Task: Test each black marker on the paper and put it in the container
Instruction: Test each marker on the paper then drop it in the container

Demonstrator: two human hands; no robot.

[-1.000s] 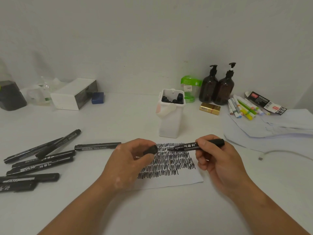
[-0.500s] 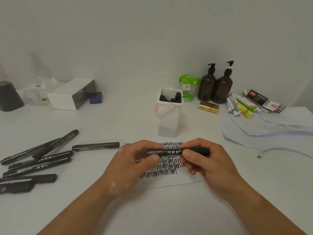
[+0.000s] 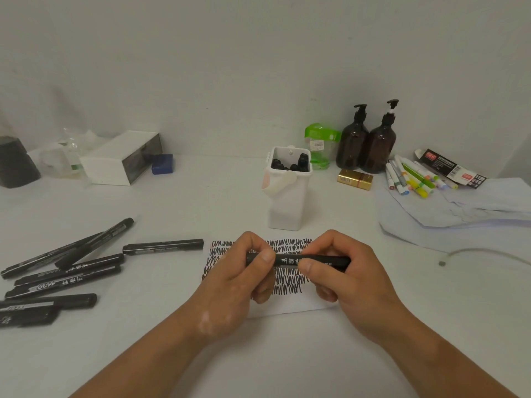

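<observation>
Holding one marker

The left hand [image 3: 238,280] and right hand [image 3: 344,280] each pinch an end of a black marker [image 3: 290,261], level just above the paper [image 3: 287,308]. Its cap seems on, though fingers hide the joint. Behind stands the container [image 3: 287,202], with marker ends showing inside. More markers [image 3: 71,271] lie at left.

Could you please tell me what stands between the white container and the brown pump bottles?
A green-topped clear pack stands there, beside the bottles; the head view shows it.
</observation>
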